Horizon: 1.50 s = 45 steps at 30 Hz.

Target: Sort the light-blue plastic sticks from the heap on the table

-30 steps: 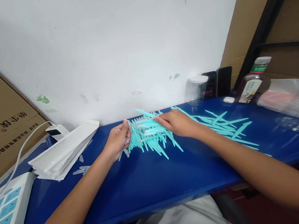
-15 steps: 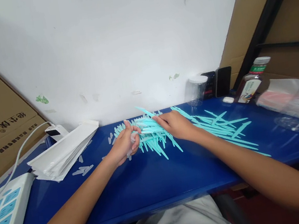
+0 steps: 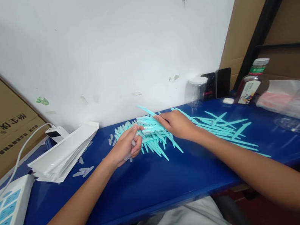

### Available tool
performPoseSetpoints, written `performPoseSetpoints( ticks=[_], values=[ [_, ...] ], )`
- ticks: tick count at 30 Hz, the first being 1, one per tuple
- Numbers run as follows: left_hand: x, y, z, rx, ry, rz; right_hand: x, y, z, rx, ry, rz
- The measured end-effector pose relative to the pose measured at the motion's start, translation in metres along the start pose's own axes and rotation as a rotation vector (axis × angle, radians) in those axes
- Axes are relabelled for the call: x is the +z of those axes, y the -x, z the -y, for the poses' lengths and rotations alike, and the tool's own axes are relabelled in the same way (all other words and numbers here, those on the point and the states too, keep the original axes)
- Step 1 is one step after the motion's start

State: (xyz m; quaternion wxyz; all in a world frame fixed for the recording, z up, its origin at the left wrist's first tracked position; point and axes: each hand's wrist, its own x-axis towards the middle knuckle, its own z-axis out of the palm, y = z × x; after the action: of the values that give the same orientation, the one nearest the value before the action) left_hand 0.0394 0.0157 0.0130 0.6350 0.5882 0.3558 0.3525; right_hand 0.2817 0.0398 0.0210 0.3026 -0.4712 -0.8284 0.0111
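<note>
My left hand (image 3: 128, 145) is closed, its curled fingers around small translucent plastic pieces (image 3: 133, 143). Its thumb and forefinger are at the left ends of the sticks in the other hand; whether they pinch one is hard to tell. My right hand (image 3: 175, 123) grips a bunch of thin turquoise plastic sticks (image 3: 149, 122), pointing left, with one angled up toward the wall. Beneath both hands lies a heap of the same sticks (image 3: 155, 146), many with pale ends at its left. A second pile of turquoise sticks (image 3: 227, 128) is spread right of my right wrist.
Loose translucent pieces (image 3: 83, 172) lie on the blue table (image 3: 151, 189), near a stack of white paper sleeves (image 3: 65, 153). A power strip (image 3: 6, 217) is at left. Along the right stand a clear jar (image 3: 196, 91), phones (image 3: 223, 83), a bottle (image 3: 251, 82) and a plastic-wrapped pack (image 3: 287, 99).
My left thumb has come down from upright toward the forefinger, at the stick ends. The right hand with its bunch has barely moved.
</note>
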Motion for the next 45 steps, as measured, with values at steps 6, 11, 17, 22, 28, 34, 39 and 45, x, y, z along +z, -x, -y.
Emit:
performPoseSetpoints(
  ticks=[6, 11, 17, 22, 28, 34, 39, 45],
  values=[
    [0.0026, 0.0009, -0.0003, 0.016, 0.001, -0.016, -0.0014, -0.0001, 0.0000, 0.001, 0.010, -0.020],
    [0.0053, 0.0010, -0.0012, 0.029, -0.011, -0.051, -0.0008, -0.0001, -0.0014, 0.005, -0.001, -0.031],
    [0.0011, 0.0001, -0.0039, 0.000, 0.054, -0.082, -0.0032, -0.0015, -0.0021, 0.022, -0.033, -0.029],
    [-0.0020, 0.0014, -0.0064, 0.022, 0.067, -0.044, -0.0026, -0.0017, -0.0028, 0.009, -0.103, -0.034],
    [-0.0012, 0.0030, -0.0092, 0.121, -0.056, -0.001, -0.0007, -0.0009, -0.0039, -0.004, -0.170, -0.011],
    [0.0007, 0.0027, -0.0044, 0.213, -0.170, -0.022, -0.0016, 0.0018, 0.0016, -0.013, -0.087, 0.000],
    [0.0067, 0.0048, -0.0044, 0.240, -0.204, -0.018, -0.0018, 0.0024, 0.0041, -0.010, -0.079, 0.010],
    [0.0063, 0.0049, -0.0042, 0.236, -0.214, -0.012, -0.0023, 0.0016, 0.0042, -0.001, -0.055, 0.004]
  ],
)
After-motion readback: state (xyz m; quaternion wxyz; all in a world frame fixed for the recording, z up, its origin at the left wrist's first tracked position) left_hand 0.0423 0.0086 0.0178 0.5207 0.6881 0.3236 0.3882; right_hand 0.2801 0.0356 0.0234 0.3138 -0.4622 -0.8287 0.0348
